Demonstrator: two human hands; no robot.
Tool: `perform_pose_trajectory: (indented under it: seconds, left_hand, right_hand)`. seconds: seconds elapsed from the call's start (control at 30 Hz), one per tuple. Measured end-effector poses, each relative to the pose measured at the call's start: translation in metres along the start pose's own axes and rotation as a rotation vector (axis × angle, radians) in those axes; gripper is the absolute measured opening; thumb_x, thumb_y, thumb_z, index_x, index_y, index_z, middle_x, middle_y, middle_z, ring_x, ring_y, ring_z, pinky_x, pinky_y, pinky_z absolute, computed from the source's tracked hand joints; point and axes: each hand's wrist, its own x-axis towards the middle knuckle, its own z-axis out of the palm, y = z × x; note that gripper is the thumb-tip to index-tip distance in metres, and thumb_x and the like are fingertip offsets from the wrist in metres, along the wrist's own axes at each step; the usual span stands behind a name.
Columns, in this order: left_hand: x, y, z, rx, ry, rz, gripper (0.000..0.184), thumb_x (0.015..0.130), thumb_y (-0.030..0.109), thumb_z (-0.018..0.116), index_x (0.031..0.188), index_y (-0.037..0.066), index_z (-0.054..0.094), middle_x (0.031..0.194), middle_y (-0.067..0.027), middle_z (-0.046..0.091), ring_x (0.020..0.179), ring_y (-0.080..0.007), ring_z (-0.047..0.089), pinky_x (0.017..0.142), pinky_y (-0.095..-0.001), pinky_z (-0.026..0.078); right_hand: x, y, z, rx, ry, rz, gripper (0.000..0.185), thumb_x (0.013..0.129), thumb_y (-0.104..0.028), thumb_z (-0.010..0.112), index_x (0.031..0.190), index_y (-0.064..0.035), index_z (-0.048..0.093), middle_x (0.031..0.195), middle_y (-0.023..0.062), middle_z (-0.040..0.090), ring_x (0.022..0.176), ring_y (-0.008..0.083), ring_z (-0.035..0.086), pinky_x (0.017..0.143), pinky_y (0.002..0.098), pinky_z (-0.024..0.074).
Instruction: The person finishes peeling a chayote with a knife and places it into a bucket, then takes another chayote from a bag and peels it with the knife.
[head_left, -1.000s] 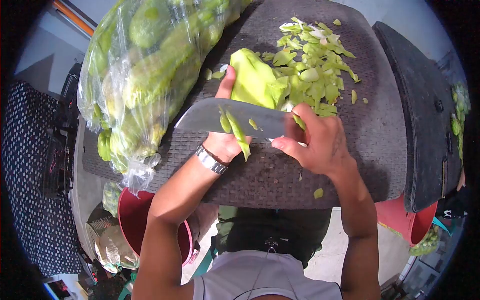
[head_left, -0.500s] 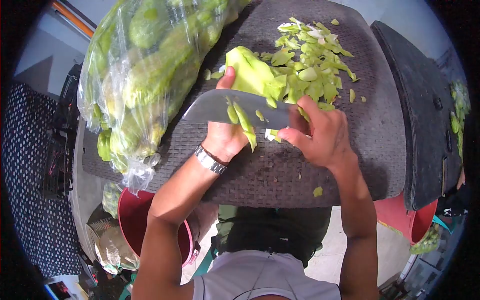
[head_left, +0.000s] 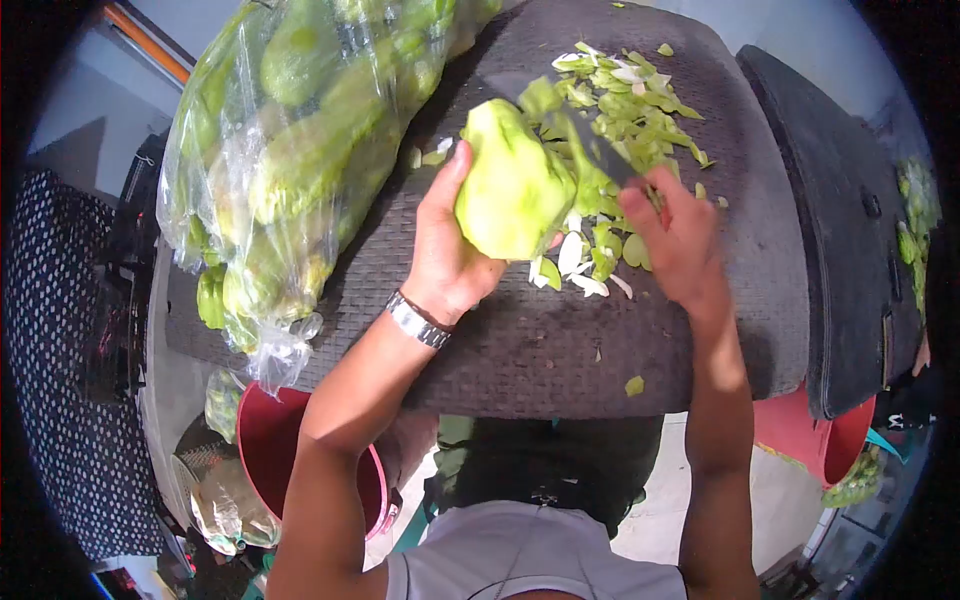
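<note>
Shift: knife [head_left: 606,158] has swung from across the fruit's near end to its far right side; the fruit, once half hidden by the blade, now shows nearly whole.
Fruit [head_left: 512,185]: pale green, peeled-looking, upheld over the middle of the tabletop [head_left: 560,365], left of the peelings.
Left hand [head_left: 448,245]: grip closed round the fruit, thumb along its left side; metal watch [head_left: 417,320] at the wrist.
Right hand [head_left: 678,232]: grip closed on the knife handle, right of the fruit.
Blade: motion-blurred, pointing far and left; green smear along it, cannot tell whether peel clings there.
Peelings [head_left: 645,98]: green and white, heaped on the far right, trailing near, beside the fruit.
Bag [head_left: 325,165]: clear plastic, full of green fruits, left side.
Buckets: red, one low left [head_left: 268,430], one low right [head_left: 850,440].
</note>
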Motion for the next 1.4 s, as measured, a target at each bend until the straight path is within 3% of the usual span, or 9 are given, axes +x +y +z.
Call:
perform_pose_trajectory:
  seconds: [0.13,0.23,0.37,0.43,0.5,0.67,1.0,1.23,1.4]
  left_hand:
    - [-0.003,-0.009,-0.008,0.010,-0.064,0.006,0.063,0.102,0.056,0.052,0.146,0.012,0.054,0.144,-0.0106,0.061,0.132,-0.0307,0.059,0.111,-0.0562,0.047]
    - [0.006,-0.012,-0.019,-0.041,-0.068,-0.013,0.054,0.102,0.040,0.051,0.148,0.011,0.051,0.144,-0.0130,0.060,0.129,-0.0338,0.060,0.099,-0.0630,0.052]
    - [0.007,-0.016,-0.035,-0.089,-0.094,-0.045,0.064,0.105,0.057,0.047,0.150,0.011,0.049,0.144,-0.0129,0.059,0.128,-0.0321,0.061,0.096,-0.0608,0.055]
    - [0.007,-0.014,-0.049,-0.286,-0.328,-0.118,0.069,0.104,0.064,0.045,0.149,0.012,0.049,0.142,-0.0122,0.060,0.127,-0.0322,0.061,0.097,-0.0603,0.056]
    - [0.004,-0.013,-0.049,-0.218,-0.290,-0.104,0.069,0.102,0.061,0.050,0.148,0.010,0.050,0.140,-0.0135,0.061,0.125,-0.0339,0.062,0.096,-0.0617,0.057]
    - [0.001,0.003,-0.022,-0.001,-0.265,-0.150,0.073,0.083,0.038,0.069,0.144,0.003,0.051,0.134,-0.0213,0.064,0.115,-0.0389,0.068,0.087,-0.0628,0.060]
    - [-0.005,0.007,-0.018,0.048,-0.289,-0.148,0.077,0.083,0.037,0.072,0.144,-0.004,0.049,0.127,-0.0250,0.067,0.107,-0.0419,0.071,0.084,-0.0613,0.061]
    - [0.000,0.003,-0.011,0.162,-0.244,-0.175,0.058,0.088,0.013,0.070,0.140,-0.006,0.054,0.125,-0.0182,0.070,0.109,-0.0264,0.073,0.100,-0.0402,0.057]
    - [-0.002,0.000,-0.012,0.266,-0.201,-0.084,0.058,0.084,0.007,0.077,0.137,-0.003,0.054,0.124,-0.0137,0.069,0.115,-0.0238,0.069,0.102,-0.0412,0.055]
  right_hand:
    - [-0.010,-0.016,0.005,-0.005,-0.137,-0.130,0.051,0.092,-0.057,0.072,0.093,-0.0066,0.063,0.065,0.0119,0.065,0.064,0.0337,0.071,0.062,0.0430,0.0535]
    - [-0.010,-0.012,0.008,0.014,-0.166,-0.187,0.053,0.088,-0.058,0.075,0.091,-0.0061,0.062,0.066,0.0111,0.066,0.063,0.0321,0.071,0.061,0.0424,0.0538]
    - [-0.011,-0.013,0.006,0.057,-0.187,-0.235,0.054,0.088,-0.059,0.075,0.089,-0.0067,0.061,0.066,0.0104,0.066,0.062,0.0309,0.071,0.060,0.0406,0.0537]
    - [-0.012,-0.013,0.006,0.060,-0.175,-0.276,0.053,0.089,-0.058,0.074,0.088,-0.0071,0.061,0.065,0.0104,0.065,0.061,0.0301,0.070,0.059,0.0400,0.0533]
    - [-0.011,-0.012,0.004,0.060,-0.160,-0.314,0.052,0.089,-0.058,0.074,0.087,-0.0076,0.061,0.065,0.0108,0.065,0.060,0.0294,0.070,0.059,0.0398,0.0529]
    - [0.009,0.017,-0.010,-0.064,-0.069,-0.159,0.050,0.090,-0.055,0.074,0.088,-0.0066,0.065,0.063,0.0126,0.064,0.059,0.0301,0.068,0.058,0.0418,0.0499]
    - [0.018,0.038,-0.020,-0.195,0.085,0.094,0.054,0.094,-0.057,0.069,0.086,-0.0032,0.066,0.068,0.0213,0.064,0.067,0.0423,0.065,0.063,0.0478,0.0487]
    - [0.005,-0.003,-0.028,-0.112,0.072,0.223,0.057,0.093,-0.058,0.070,0.087,-0.0023,0.064,0.066,0.0198,0.062,0.065,0.0393,0.067,0.063,0.0461,0.0495]
    - [-0.011,-0.021,-0.002,-0.018,-0.108,-0.091,0.055,0.089,-0.060,0.073,0.088,-0.0053,0.064,0.065,0.0125,0.065,0.062,0.0334,0.069,0.062,0.0439,0.0527]
